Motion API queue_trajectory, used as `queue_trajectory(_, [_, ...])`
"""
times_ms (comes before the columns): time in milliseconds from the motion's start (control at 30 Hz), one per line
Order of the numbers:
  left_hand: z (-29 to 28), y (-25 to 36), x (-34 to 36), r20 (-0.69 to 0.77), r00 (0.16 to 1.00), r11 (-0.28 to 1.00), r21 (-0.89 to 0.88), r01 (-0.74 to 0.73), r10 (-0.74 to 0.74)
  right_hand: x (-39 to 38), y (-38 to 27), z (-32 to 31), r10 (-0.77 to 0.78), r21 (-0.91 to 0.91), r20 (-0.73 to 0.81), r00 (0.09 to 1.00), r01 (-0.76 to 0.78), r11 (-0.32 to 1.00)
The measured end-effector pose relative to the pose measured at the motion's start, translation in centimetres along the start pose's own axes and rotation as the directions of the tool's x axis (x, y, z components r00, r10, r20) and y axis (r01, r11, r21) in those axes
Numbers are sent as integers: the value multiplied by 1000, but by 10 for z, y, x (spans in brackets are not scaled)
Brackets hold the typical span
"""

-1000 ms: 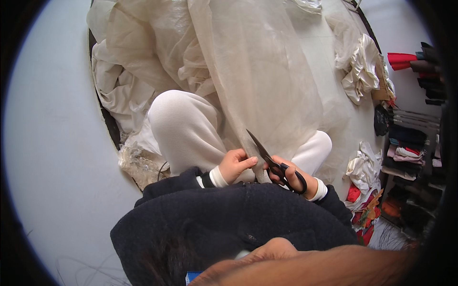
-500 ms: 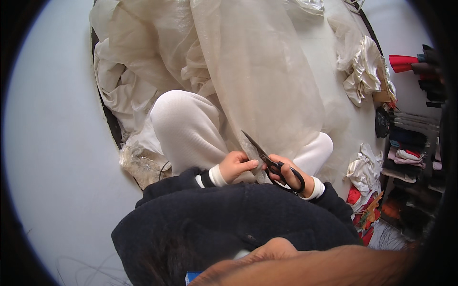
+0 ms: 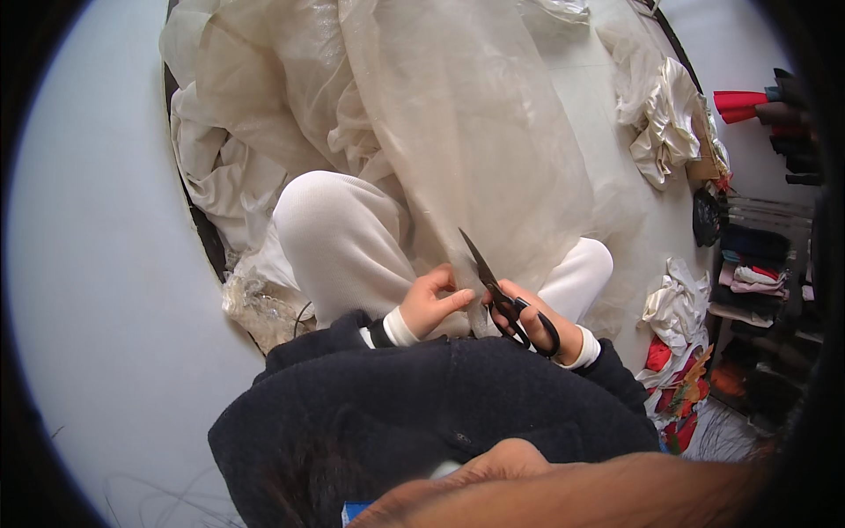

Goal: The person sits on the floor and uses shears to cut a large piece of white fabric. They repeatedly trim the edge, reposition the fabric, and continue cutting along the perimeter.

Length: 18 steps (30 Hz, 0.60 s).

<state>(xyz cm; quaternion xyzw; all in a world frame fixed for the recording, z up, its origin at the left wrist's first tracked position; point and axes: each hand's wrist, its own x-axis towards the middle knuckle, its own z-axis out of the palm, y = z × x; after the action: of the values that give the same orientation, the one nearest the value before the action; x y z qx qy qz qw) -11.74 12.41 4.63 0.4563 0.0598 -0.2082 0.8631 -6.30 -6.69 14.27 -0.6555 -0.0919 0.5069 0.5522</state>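
Observation:
Sheer cream fabric runs from the far side down over my lap and narrows between my hands. My left hand holds its near edge, thumb stretched to the right and the other fingers partly hidden behind. Black-handled scissors are in my right hand, their dark blades pointing away and slightly left, over the fabric. The blades look nearly together. Some right-hand fingers go through or around the handle loops, and the fingertips are close to the fabric strip.
My knees in white trousers are under the fabric. Crumpled cream cloth lies at the far left, with clear plastic nearer. Satin cloth heaps at the right. Beyond it, a rack holds folded clothes.
The scissors have turned more upright, their tip now slightly right and farther away. My left hand's fingers have lifted a little, widening the gap at the thumb. The whole view has shifted slightly.

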Motion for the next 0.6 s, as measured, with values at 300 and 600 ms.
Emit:
queue_trajectory(300, [-3, -11, 0, -140, 990, 992, -127, -3, -15, -13, 19, -5, -165, 53, -2, 986, 165, 985])
queue_trajectory(600, [8, 1, 11, -373, 927, 967, -230, -111, 18, -42, 42, -46, -101, -235, -24, 995, 93, 968])
